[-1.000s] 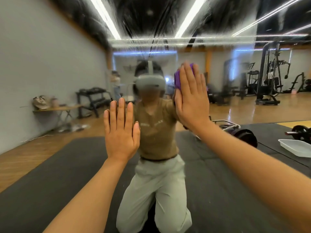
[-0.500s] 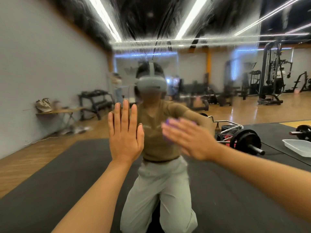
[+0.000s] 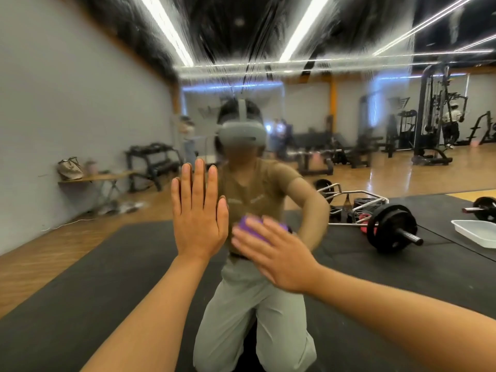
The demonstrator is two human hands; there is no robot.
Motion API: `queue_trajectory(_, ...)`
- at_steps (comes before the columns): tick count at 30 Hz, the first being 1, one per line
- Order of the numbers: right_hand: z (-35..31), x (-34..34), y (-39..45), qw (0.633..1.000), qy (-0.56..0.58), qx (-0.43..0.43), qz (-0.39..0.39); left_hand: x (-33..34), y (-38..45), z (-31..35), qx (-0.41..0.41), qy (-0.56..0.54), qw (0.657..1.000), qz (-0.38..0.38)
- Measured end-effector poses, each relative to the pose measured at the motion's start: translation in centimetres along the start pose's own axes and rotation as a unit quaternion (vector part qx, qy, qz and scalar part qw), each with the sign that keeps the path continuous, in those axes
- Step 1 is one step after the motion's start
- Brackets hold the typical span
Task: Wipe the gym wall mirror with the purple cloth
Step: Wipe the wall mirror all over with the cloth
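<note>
At centre frame, the right hand [image 3: 271, 253] lies flat with fingers straight, pressing the purple cloth [image 3: 251, 228] against the mirror [image 3: 349, 124]. Just left of it, the left hand [image 3: 198, 210] rests spread and upright on the glass. Under flat fingers alone, the cloth could slide free and drop. A second ago, the cloth hand was higher, at upper centre; the streaks up there remain.

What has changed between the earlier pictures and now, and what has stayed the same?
The right hand swept the purple cloth down the mirror, from head height to waist height and a little toward the left hand. The left hand stayed flat on the glass, fingers up. The cloth stayed under the right palm.
</note>
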State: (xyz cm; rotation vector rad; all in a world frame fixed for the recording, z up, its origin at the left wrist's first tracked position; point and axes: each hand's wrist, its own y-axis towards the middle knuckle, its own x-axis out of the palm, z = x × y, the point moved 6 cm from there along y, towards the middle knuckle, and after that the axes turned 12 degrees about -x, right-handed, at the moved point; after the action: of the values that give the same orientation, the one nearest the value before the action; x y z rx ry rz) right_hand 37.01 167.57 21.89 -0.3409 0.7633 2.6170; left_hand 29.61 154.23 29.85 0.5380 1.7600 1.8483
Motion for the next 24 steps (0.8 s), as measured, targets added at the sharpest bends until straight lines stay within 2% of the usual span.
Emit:
queue_trajectory(3,-4.1,2.4,-4.4,0.986,-0.049,-0.122,-0.099,0.0,0.0,0.1,-0.001,-0.002,1.000,0.000)
queue_trajectory(5,-3.1,2.2,-5.5,0.981,-0.051,-0.156,-0.107,0.0,-0.1,0.0,0.000,-0.003,1.000,-0.001)
queue_trajectory(7,0.2,1.2,-5.1,0.983,-0.039,-0.155,-0.089,0.1,-0.1,0.0,0.002,-0.001,1.000,-0.003)
queue_trajectory(9,5.2,-0.9,-3.9,0.991,-0.022,-0.114,-0.059,0.1,-0.2,0.1,0.001,0.001,1.000,-0.004)
queue_trajectory(12,13.9,-4.9,-1.7,0.999,-0.033,-0.003,0.008,0.1,0.0,0.0,-0.002,0.003,1.000,-0.003)
queue_trajectory(15,18.4,-7.1,-0.7,0.989,-0.069,0.109,0.074,0.0,-0.1,-0.1,-0.002,0.000,1.000,-0.006)
queue_trajectory(17,18.3,-7.1,-1.4,0.975,-0.052,0.183,0.118,-0.1,-0.1,0.0,0.000,-0.006,1.000,-0.008)
queue_trajectory(20,14.8,-5.8,-3.7,0.945,-0.027,0.282,0.163,0.0,-0.1,0.1,0.005,-0.008,1.000,-0.004)
queue_trajectory(22,10.5,-4.2,-5.8,0.943,-0.008,0.291,0.159,0.1,-0.2,0.0,0.004,-0.010,1.000,-0.002)
queue_trajectory(24,5.2,-2.1,-8.6,0.961,0.005,0.252,0.116,0.1,-0.2,0.1,0.002,-0.010,1.000,0.001)
